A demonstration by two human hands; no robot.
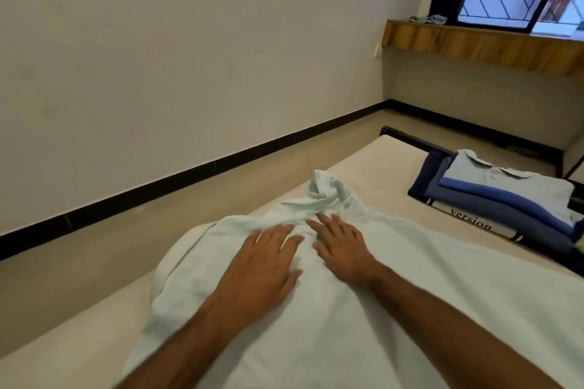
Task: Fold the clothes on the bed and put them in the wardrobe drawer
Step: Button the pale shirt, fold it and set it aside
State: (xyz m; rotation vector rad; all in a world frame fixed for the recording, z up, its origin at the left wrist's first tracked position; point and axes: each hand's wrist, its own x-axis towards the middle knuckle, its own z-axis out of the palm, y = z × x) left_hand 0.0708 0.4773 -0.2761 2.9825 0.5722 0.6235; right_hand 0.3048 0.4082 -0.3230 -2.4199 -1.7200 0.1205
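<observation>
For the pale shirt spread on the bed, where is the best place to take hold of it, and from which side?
Probably at the left edge of the pale shirt, coming from the left. That side overhangs the bed, so the hem is free to pinch. Both hands, left hand and right hand, lie flat near the rumpled collar.

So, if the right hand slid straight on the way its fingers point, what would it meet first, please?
Probably the bunched collar of the pale shirt that the right hand lies flat on; depth is hard to judge.
</observation>
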